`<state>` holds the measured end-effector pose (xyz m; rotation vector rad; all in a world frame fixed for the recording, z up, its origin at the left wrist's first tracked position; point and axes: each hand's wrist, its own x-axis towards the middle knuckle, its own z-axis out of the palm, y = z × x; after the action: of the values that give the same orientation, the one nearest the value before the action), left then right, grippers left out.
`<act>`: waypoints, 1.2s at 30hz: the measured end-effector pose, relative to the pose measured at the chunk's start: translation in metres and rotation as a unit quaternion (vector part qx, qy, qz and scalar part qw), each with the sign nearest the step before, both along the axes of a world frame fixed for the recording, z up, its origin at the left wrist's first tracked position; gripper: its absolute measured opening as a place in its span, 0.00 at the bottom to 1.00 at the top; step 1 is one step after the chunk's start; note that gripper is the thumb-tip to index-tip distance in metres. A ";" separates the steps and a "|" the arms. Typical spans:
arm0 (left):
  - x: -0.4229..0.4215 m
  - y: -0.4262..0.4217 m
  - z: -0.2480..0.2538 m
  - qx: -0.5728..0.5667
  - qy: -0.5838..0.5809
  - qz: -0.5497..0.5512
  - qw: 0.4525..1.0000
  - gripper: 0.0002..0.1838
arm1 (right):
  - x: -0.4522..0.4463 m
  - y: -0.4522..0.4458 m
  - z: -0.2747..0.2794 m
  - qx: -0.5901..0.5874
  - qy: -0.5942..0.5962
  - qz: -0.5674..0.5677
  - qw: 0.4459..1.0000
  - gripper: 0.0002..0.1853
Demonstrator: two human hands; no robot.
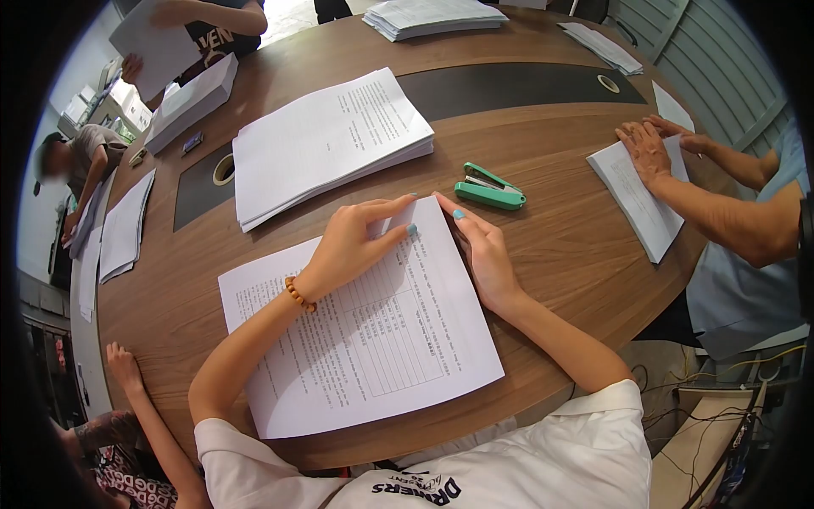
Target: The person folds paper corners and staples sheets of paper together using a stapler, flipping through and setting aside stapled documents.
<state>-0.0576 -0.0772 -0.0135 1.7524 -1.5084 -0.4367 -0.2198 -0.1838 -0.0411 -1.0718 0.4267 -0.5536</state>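
Observation:
A printed document with text and a table lies on the wooden table in front of me, tilted slightly. My left hand, with a beaded bracelet at its wrist, rests on the pages near their far edge, thumb and index finger stretched apart. Against the far right corner and side edge of the pages lies my right hand, its visible fingers extended. Just beyond it sits a green stapler, untouched. A thick stack of printed sheets lies past my left hand.
To the right, a co-worker's hands press on another paper stack. A person at the far left holds up sheets above a pile. More papers lie at the back. Cable holes and dark panels mark the table.

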 end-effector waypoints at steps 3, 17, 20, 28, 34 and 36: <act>0.000 0.000 0.000 0.002 0.008 -0.001 1.000 0.23 | 0.000 -0.001 -0.003 -0.012 0.004 -0.002 1.000 0.21; -0.004 0.003 0.008 0.050 0.030 0.011 0.998 0.24 | -0.003 -0.009 0.007 -0.096 0.050 -0.004 0.994 0.22; -0.003 0.003 0.006 0.037 0.027 0.012 0.999 0.24 | -0.012 -0.010 0.018 -0.500 0.119 -0.025 0.858 0.29; -0.003 0.003 0.005 0.031 0.020 0.021 0.999 0.24 | -0.013 -0.009 0.019 -0.658 0.154 -0.057 0.735 0.23; -0.005 0.003 0.001 -0.025 0.069 0.024 0.997 0.19 | -0.013 -0.004 0.016 -0.647 0.137 -0.051 0.749 0.20; -0.004 0.003 0.000 -0.058 0.087 0.028 0.994 0.16 | -0.012 -0.006 0.015 -0.654 0.126 -0.056 0.744 0.20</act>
<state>-0.0617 -0.0743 -0.0137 1.6186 -1.3321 -0.4535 -0.2315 -0.1896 -0.0259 -2.5250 0.2982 -0.8360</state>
